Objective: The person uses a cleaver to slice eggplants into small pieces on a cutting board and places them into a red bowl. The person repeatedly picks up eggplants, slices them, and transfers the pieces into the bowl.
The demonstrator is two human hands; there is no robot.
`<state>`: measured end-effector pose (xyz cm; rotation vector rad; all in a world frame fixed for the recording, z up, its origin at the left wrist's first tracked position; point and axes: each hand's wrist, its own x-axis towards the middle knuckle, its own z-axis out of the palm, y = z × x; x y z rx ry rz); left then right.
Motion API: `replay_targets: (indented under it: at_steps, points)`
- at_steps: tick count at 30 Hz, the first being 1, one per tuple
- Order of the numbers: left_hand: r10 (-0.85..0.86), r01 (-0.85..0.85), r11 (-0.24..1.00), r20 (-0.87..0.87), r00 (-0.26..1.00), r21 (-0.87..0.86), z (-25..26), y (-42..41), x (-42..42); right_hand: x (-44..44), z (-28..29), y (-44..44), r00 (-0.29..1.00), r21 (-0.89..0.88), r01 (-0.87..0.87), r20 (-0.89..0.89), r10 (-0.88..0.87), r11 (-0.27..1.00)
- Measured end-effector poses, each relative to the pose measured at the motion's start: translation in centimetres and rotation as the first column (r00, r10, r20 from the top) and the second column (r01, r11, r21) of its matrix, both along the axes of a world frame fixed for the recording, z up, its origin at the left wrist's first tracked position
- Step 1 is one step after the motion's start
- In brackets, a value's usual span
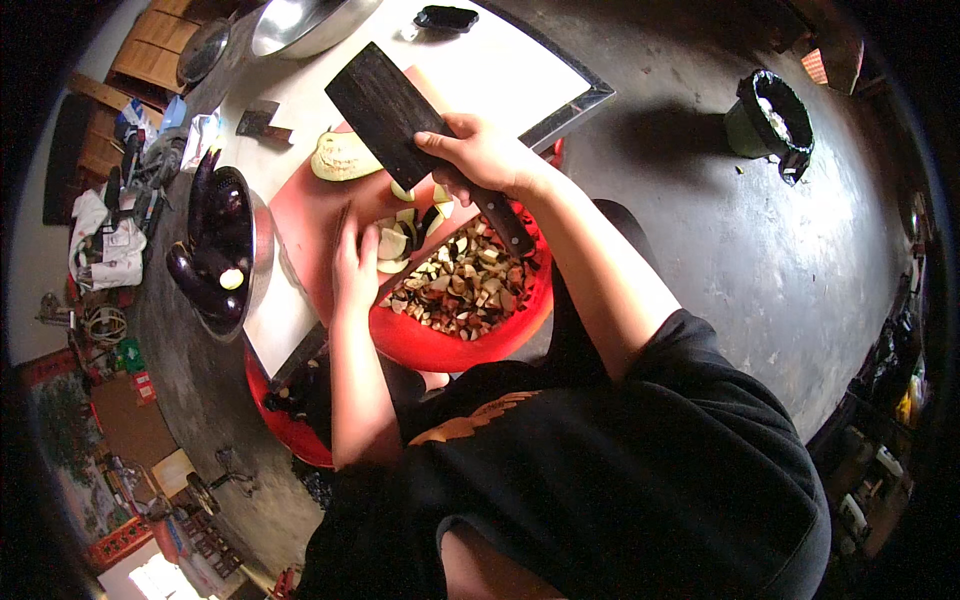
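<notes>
My right hand [480, 154] grips the dark handle of a broad cleaver [386, 112], its blade raised above the reddish cutting board [300, 217]. On the board, my left hand [356, 262] lies beside several cut eggplant pieces [394, 244], fingers slightly apart and against their near side. Behind the blade's lower edge sits a larger pale cut piece of eggplant [341, 157], partly covered. A red basin [525, 322] below the board's edge holds many small chopped eggplant pieces [457, 289].
Whole dark eggplants [217, 217] fill a metal colander [259, 247] at the table's left. A dark blade-like tool [262, 124], a steel bowl [315, 30] and a black tray [446, 19] rest on the white table [525, 67]. A lined bin [750, 124] stands on the floor.
</notes>
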<state>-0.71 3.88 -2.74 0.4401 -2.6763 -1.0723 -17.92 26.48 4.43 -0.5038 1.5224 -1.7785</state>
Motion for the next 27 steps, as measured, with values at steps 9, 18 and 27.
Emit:
replay_targets:
  at_steps: [9, 18, 27]
  points:
    - [-0.368, 0.371, 0.928, -0.071, 0.927, 0.025, 1.0, 3.4, -4.4, 0.1, 0.1, 0.4, 1.000, -0.031, -0.003, 0.007, 0.003, 1.000]
    - [-0.239, 0.263, 0.949, -0.147, 0.960, 0.173, 1.3, 5.5, 0.4, -0.4, 0.2, 0.9, 1.000, -0.022, 0.009, 0.025, -0.008, 1.000]
    - [0.058, -0.087, 0.990, -0.247, 0.967, -0.108, 1.4, 4.6, -5.5, -1.0, 0.3, 1.3, 0.996, -0.084, 0.058, 0.069, -0.052, 0.995]
